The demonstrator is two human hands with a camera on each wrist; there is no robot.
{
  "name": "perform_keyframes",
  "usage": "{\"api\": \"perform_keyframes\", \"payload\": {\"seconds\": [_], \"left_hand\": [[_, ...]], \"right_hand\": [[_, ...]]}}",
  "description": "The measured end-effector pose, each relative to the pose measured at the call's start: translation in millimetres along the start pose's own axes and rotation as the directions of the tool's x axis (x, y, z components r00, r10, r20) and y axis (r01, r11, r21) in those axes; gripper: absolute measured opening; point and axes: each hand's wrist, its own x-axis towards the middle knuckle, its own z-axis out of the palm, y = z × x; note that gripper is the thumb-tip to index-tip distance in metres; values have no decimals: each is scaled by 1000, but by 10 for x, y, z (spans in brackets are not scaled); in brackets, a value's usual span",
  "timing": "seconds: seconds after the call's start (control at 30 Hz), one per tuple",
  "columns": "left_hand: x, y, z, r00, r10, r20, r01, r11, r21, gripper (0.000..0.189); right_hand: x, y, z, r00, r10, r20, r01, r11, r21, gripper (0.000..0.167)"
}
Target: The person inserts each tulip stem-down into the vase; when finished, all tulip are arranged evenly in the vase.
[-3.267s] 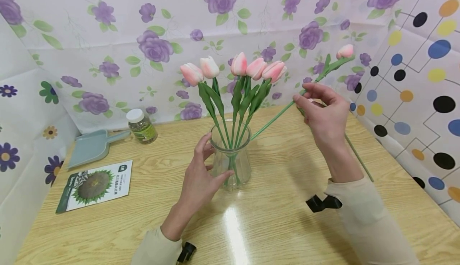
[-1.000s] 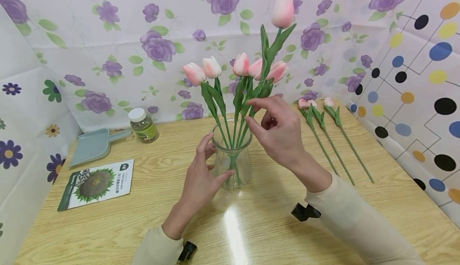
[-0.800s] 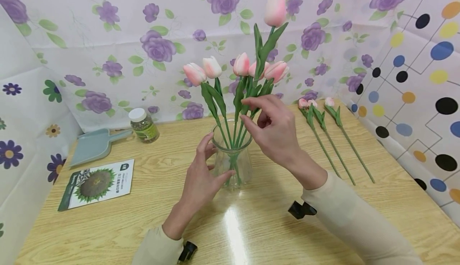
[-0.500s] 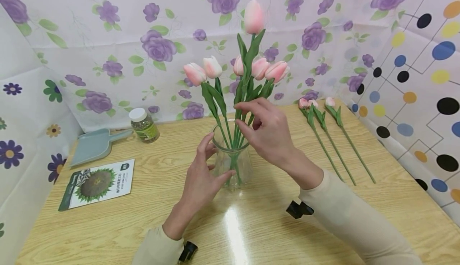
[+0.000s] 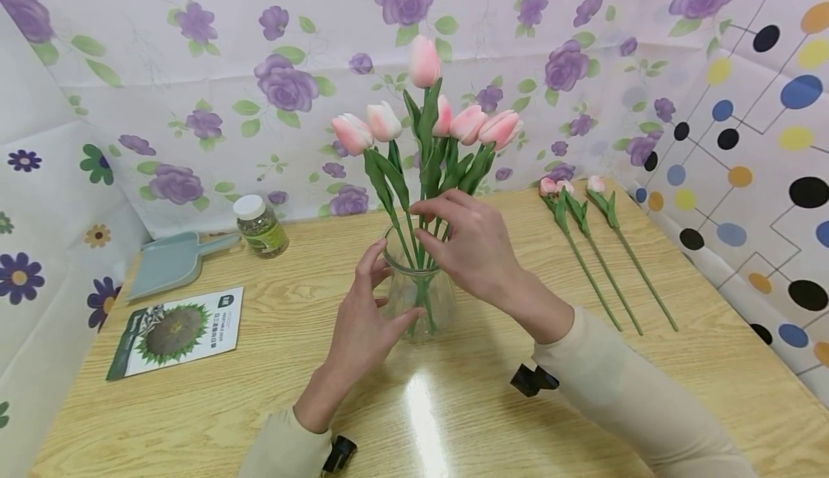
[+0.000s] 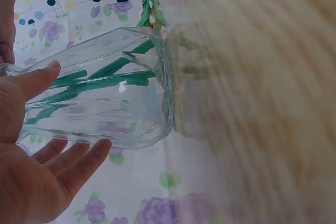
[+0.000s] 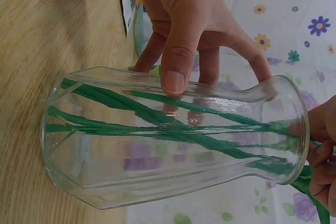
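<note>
A clear glass vase (image 5: 422, 298) stands upright on the wooden table, holding several pink artificial tulips (image 5: 468, 125). My left hand (image 5: 365, 312) holds the vase from its left side, with the thumb in front and the fingers around the far side. At the vase mouth, my right hand (image 5: 476, 244) pinches the stem of another tulip (image 5: 424, 64), whose bloom rises above the others. Green stems (image 7: 168, 129) cross inside the glass in the right wrist view; which of them belongs to the pinched tulip I cannot tell. The left wrist view shows the left thumb (image 6: 39, 80) against the glass.
Loose tulips (image 5: 586, 240) lie on the table at the right. On the left are a lidded jar (image 5: 261, 230), a grey-blue dustpan (image 5: 167, 265) and a seed packet (image 5: 178, 332). Patterned cloth (image 5: 227, 24) hangs behind the table.
My right hand has brought a tulip from the right to the vase, then shifted it left and lowered it among the others. The left hand stays on the vase.
</note>
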Motion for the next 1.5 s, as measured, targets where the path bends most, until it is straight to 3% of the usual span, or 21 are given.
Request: {"api": "perform_keyframes", "payload": {"seconds": [0.5,0.7,0.87,1.0,1.1,1.23,1.5], "left_hand": [[-1,-2,-1,1000,7,1,-7,1000,4,116],[-3,2,-2,1000,4,1,-4,1000,4,115],[0,4,-4,1000,3,2,-3,1000,3,116],[13,11,-13,1000,7,5,-7,1000,-3,116],[23,17,-18,1000,6,4,-6,1000,-9,117],[23,25,-18,1000,-3,3,3,1000,-12,117],[6,19,0,1000,3,0,-3,1000,1,117]], "right_hand": [[8,-42,-24,987,72,145,-63,996,-66,25],[3,-50,-52,983,77,169,-65,995,-74,24],[-25,-58,-148,993,28,113,-29,1000,-1,22],[-33,-13,-289,996,27,81,-36,992,123,18],[-33,54,-421,989,102,109,-125,967,224,17],[-63,186,-575,961,233,149,-270,907,322,16],[-216,594,-767,894,414,173,-449,812,374,13]]}}
